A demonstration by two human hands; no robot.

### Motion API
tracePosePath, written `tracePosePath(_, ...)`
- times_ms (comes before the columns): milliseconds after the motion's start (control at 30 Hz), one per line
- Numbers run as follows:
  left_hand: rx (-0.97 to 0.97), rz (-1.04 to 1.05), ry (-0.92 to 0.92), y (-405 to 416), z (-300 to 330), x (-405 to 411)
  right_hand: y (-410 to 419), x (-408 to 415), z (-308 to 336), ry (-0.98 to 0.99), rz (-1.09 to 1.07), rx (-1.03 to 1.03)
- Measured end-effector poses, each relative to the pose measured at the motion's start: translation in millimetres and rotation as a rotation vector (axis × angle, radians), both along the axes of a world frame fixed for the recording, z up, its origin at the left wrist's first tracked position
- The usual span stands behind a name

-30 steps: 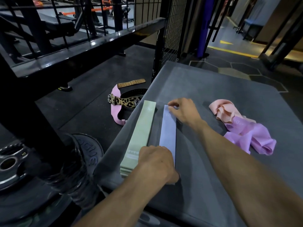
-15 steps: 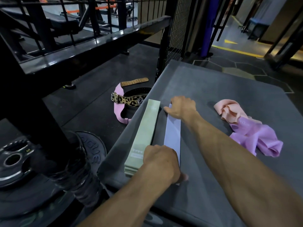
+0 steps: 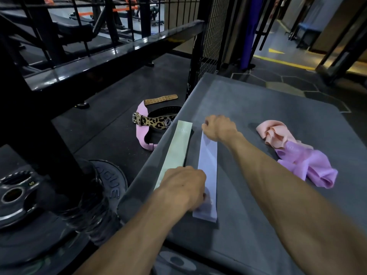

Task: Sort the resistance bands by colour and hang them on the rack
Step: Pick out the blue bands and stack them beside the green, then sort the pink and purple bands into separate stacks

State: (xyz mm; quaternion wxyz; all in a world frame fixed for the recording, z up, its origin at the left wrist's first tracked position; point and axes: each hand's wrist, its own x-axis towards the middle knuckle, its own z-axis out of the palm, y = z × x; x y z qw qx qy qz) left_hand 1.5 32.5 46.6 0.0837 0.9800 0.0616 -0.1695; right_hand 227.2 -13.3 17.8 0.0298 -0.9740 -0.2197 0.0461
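A pale blue band (image 3: 208, 165) lies flat and straight on the grey box top (image 3: 258, 215). My right hand (image 3: 219, 128) pinches its far end. My left hand (image 3: 183, 187) grips its near end with curled fingers. A stack of pale green bands (image 3: 176, 153) lies flat just left of it, along the box's left edge. A crumpled peach band (image 3: 273, 132) and a crumpled purple band (image 3: 309, 165) sit together at the right of the box top.
On the black floor to the left lie a leopard-print lifting belt (image 3: 154, 123) with a pink strap (image 3: 142, 133) and a tan strap (image 3: 160, 99). Black weight plates (image 3: 17, 195) are stacked low left. A black metal rack frame (image 3: 111, 56) crosses the upper left.
The blue band has shifted slightly right, away from the green stack. Both hands stay at its two ends; my left hand has slid a little down toward the near end.
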Motion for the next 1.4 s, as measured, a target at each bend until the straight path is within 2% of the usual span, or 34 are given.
tracePosePath(67, -0.009, -0.003, 0.000, -0.1, -1.5, -1.0, -6.9, 3.6, 1.6, 0.065, 0.014, 0.041)
tracePosePath(267, -0.037, -0.009, -0.098, -3.5, 3.5, 1.4, -31.0, 7.9, 8.1, 0.084, 0.021, 0.152)
tracePosePath(500, -0.050, -0.078, -0.149, -27.6, 12.5, 0.3, -132.4, -27.5, 27.8, -0.109, 0.043, 0.129)
tracePosePath(767, -0.099, -0.094, -0.184, -45.7, 26.5, -13.1, -257.5, -75.8, 16.7, -0.271, -0.124, 0.102)
tracePosePath(1033, -0.108, -0.082, -0.260, -48.0, 26.7, -17.4, -241.4, -95.3, 4.3, -0.322, -0.141, -0.155)
tracePosePath(1167, -0.130, -0.080, -0.264, -48.5, 25.3, -17.4, -231.7, -94.7, 0.9, -0.358, -0.171, -0.174)
tracePosePath(1233, -0.138, -0.087, -0.281, -49.1, 26.1, -17.6, -234.5, -95.7, 6.3, -0.402, -0.173, -0.106)
tracePosePath(1267, -0.145, -0.092, -0.291, -50.1, 27.3, -18.4, -237.7, -97.2, 11.4, -0.392, -0.181, -0.007)
tracePosePath(1400, -0.235, -0.110, -0.344, -50.1, 33.2, -21.2, -254.3, -115.4, 50.7, -0.282, -0.223, 0.524)
